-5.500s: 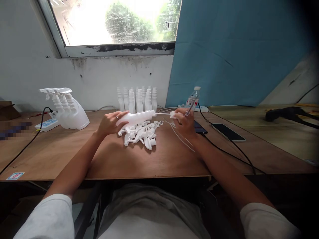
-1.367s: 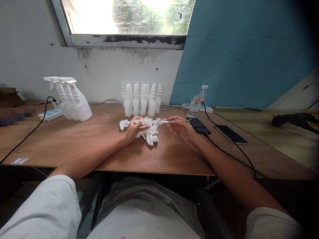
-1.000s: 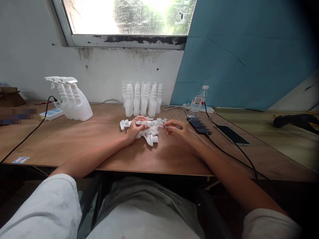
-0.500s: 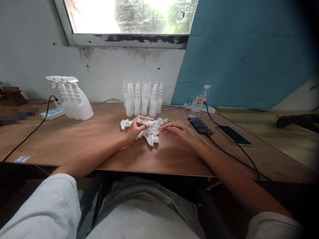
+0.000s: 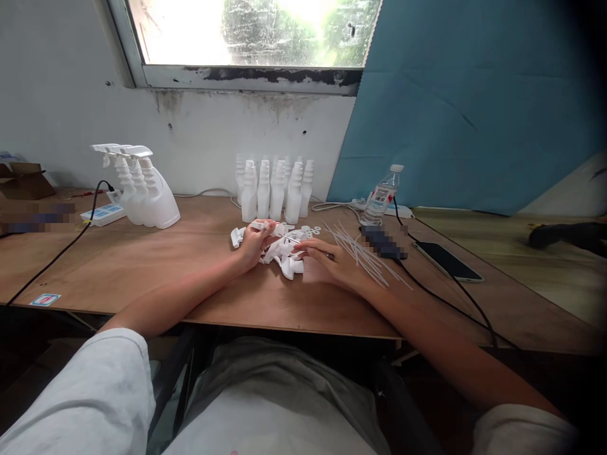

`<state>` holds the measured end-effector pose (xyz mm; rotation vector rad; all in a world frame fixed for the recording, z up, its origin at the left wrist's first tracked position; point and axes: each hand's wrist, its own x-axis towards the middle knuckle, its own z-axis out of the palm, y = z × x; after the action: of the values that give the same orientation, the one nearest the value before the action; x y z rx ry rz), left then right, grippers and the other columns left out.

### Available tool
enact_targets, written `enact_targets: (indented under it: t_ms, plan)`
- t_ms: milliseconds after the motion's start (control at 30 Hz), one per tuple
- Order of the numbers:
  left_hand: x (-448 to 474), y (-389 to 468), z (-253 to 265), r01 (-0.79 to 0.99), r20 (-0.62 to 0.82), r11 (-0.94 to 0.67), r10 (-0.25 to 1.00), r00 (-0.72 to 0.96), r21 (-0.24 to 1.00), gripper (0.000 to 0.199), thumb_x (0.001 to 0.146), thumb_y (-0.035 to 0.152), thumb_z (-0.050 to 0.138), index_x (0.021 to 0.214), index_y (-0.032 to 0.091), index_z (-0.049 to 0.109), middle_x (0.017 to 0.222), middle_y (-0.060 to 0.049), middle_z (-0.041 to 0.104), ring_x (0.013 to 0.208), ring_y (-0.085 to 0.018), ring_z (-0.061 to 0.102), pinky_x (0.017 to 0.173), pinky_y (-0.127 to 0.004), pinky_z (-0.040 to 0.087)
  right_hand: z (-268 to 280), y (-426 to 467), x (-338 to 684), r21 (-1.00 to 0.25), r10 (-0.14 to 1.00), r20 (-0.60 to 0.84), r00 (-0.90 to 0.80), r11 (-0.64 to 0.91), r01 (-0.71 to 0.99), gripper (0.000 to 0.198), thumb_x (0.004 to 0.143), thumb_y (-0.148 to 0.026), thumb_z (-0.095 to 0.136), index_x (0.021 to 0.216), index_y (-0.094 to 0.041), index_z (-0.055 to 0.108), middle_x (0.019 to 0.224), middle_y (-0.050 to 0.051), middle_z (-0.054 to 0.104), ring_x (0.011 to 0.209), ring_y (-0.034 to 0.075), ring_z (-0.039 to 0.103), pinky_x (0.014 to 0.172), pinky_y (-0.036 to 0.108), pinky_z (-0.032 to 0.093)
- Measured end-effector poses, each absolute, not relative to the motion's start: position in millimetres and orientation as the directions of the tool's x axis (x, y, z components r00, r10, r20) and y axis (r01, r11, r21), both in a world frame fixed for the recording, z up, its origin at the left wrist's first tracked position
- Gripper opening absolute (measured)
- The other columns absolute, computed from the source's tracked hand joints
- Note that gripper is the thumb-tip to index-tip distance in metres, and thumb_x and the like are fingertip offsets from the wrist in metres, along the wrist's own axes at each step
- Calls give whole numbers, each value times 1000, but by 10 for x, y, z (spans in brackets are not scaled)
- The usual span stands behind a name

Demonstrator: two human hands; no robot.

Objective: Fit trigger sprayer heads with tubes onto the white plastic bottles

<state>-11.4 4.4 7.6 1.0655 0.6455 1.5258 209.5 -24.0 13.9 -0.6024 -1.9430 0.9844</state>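
My left hand point(image 5: 256, 245) is closed around a white plastic spray trigger head point(image 5: 258, 225), mostly covered by the fingers. In my right hand point(image 5: 327, 258) is a slim metal tool point(image 5: 290, 239) with a dark rear end, gripped like a pen, its shaft slanting toward the left hand. Whether its tip touches the trigger head cannot be made out. Beneath and between the hands lies a pile of white spray trigger heads point(image 5: 288, 266). Small white rings point(image 5: 317, 230) lie behind it, and thin translucent tubes point(image 5: 363, 256) are spread beside my right hand.
Several white bottles point(image 5: 276, 196) without heads stand at the wall. Three spray bottles with heads point(image 5: 159, 199) are at left by a power strip point(image 5: 102, 215). At right are a clear water bottle point(image 5: 379, 199), a phone point(image 5: 448, 260) and black cables. The wooden table point(image 5: 284, 309) ends before my lap.
My right hand has moved slightly left and down, and the tool is now steeper. The trigger head in my left hand has turned. More tubes show beside my right hand.
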Motion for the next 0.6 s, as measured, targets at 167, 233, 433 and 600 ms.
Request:
enact_targets:
  t_ms: [167, 233, 433, 600]
  plan:
    - [-115, 32, 111, -519, 285, -229, 958, 29, 823, 42, 65, 38, 86, 85, 14, 58, 87, -4, 68, 87, -19, 68, 86, -39, 56, 119, -234, 2079, -727, 648, 543, -535, 681, 87, 32, 97, -42, 49, 114, -24, 69, 116, 8, 67, 98, 18, 68, 91, 37, 57]
    - [-109, 13, 125, -541, 278, -211, 960, 43, 814, 41, 66, 36, 86, 84, 14, 57, 86, -3, 68, 87, -19, 69, 86, -37, 57, 90, -204, 2084, -666, 591, 580, -560, 740, 92, 31, 99, -38, 48, 117, -24, 68, 117, 9, 66, 96, 18, 68, 91, 37, 57]
    - [-63, -59, 161, -613, 163, -39, 975, 148, 789, 34, 74, 37, 80, 81, 12, 59, 78, -2, 67, 81, -16, 69, 87, -35, 58, 55, -180, 2062, -514, 465, 680, -567, 854, 84, 27, 99, -29, 48, 119, -25, 65, 123, 10, 61, 102, 17, 66, 90, 35, 57]
    - [-48, -62, 161, -620, 126, -28, 985, 116, 784, 34, 75, 38, 79, 80, 12, 59, 78, -3, 69, 80, -17, 71, 86, -34, 59, 84, -218, 2061, -449, 455, 716, -530, 881, 150, 25, 99, -29, 47, 114, -24, 67, 118, 9, 62, 100, 17, 66, 87, 34, 58]
